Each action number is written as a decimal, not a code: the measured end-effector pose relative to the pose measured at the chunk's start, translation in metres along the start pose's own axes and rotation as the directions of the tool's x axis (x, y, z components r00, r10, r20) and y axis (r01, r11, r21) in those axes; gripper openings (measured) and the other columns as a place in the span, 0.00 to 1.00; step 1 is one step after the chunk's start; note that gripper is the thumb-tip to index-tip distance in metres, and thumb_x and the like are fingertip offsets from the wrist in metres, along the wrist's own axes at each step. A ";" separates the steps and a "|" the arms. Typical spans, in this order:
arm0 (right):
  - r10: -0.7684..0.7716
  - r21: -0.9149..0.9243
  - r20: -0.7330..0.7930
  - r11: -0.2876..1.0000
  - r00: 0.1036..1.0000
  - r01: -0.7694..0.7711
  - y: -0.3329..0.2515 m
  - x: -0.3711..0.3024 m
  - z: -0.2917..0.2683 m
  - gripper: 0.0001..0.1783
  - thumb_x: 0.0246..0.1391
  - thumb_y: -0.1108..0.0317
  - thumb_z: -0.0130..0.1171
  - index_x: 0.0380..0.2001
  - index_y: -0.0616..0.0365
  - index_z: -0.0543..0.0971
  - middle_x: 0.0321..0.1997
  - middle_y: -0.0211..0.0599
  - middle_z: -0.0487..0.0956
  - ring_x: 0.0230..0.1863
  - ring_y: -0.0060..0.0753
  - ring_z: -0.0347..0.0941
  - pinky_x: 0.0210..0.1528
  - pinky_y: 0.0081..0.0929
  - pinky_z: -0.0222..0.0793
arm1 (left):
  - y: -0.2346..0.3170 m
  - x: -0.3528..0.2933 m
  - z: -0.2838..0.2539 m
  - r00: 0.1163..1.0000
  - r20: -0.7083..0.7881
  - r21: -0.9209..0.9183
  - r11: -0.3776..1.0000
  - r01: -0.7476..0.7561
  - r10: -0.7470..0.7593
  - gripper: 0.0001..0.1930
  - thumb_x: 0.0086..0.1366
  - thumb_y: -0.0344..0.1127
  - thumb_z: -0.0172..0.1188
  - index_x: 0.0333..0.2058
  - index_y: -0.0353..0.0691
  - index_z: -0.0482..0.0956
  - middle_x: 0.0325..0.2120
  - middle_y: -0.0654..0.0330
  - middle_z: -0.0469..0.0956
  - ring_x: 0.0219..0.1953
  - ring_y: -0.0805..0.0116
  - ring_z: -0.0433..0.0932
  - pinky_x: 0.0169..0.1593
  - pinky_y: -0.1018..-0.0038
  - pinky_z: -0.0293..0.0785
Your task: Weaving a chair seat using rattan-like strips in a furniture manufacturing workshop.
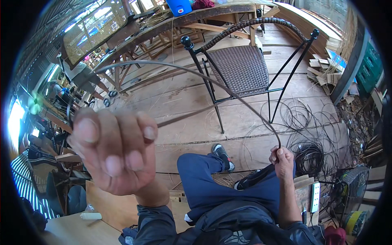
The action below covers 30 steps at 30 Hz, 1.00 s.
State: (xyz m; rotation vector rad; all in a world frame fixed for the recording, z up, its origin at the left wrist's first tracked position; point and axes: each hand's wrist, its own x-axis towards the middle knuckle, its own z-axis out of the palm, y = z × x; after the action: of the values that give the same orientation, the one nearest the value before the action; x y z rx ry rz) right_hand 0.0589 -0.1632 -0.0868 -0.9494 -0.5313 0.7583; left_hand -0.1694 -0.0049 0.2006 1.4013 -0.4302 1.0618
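My left hand (116,151) is raised close to the camera, slightly blurred, its fingers curled shut on a dark brown weaving strand (183,116). One stretch of the strand runs from this hand toward the chair's leg; another arcs over to the right. Near my right knee, my right hand (282,161) pinches the strand between thumb and fingers. Ahead stands a chair (239,71) with a black metal frame, a woven brown seat and a curved top rail wrapped in dark strand. Both hands are apart from the chair.
Loose coils of dark strand (309,159) lie on the plank floor at right. A fan (354,181) and a white power strip (315,197) are beside me. A wooden workbench (196,18) spans the back, and another person (83,73) stands at far left.
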 end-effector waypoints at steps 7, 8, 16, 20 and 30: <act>0.006 -0.054 -0.019 0.999 1.000 -0.007 0.009 0.008 -0.007 0.18 0.54 0.57 0.49 0.29 0.65 0.73 0.16 0.27 0.65 0.17 0.18 0.57 0.19 0.15 0.50 | 0.006 0.048 -0.018 0.995 0.042 0.083 0.993 -0.088 0.085 0.08 0.63 0.33 0.45 0.37 0.36 0.66 0.18 0.68 0.63 0.23 0.74 0.62 0.37 0.71 0.58; 0.011 -0.039 -0.039 0.999 0.999 -0.013 0.011 0.008 -0.007 0.19 0.54 0.56 0.49 0.28 0.65 0.73 0.16 0.27 0.65 0.17 0.18 0.58 0.19 0.15 0.50 | 0.004 0.060 -0.022 0.993 0.030 0.083 0.989 -0.119 0.117 0.08 0.63 0.33 0.45 0.37 0.35 0.66 0.18 0.66 0.62 0.24 0.73 0.61 0.37 0.71 0.57; 0.035 0.029 -0.066 0.999 0.997 -0.033 0.011 0.012 -0.001 0.19 0.55 0.56 0.48 0.28 0.65 0.73 0.15 0.28 0.65 0.15 0.19 0.58 0.17 0.16 0.50 | -0.005 0.097 -0.008 0.959 -0.013 0.117 0.953 -0.281 0.284 0.09 0.64 0.33 0.46 0.36 0.33 0.67 0.20 0.59 0.74 0.20 0.71 0.76 0.25 0.74 0.78; 0.052 0.028 -0.095 0.998 0.994 -0.049 0.011 0.015 -0.006 0.19 0.55 0.56 0.48 0.28 0.64 0.72 0.15 0.27 0.65 0.15 0.19 0.58 0.16 0.15 0.50 | 0.005 0.080 -0.019 0.977 -0.008 0.021 0.977 -0.211 0.211 0.09 0.64 0.33 0.46 0.37 0.33 0.66 0.21 0.59 0.73 0.20 0.71 0.74 0.24 0.73 0.77; 0.053 -0.015 -0.151 0.998 0.987 -0.056 0.010 0.022 -0.012 0.18 0.56 0.56 0.47 0.28 0.62 0.73 0.15 0.26 0.64 0.15 0.18 0.57 0.16 0.15 0.50 | 0.015 0.058 -0.038 0.998 0.041 -0.204 0.978 -0.033 0.042 0.10 0.64 0.33 0.44 0.41 0.34 0.62 0.22 0.59 0.69 0.20 0.70 0.71 0.22 0.71 0.72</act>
State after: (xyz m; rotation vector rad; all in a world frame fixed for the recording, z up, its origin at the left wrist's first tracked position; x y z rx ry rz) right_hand 0.0785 -0.1488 -0.0993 -1.0331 -0.3825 0.7248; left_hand -0.1647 0.0477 0.2486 1.2412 -0.5840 0.9892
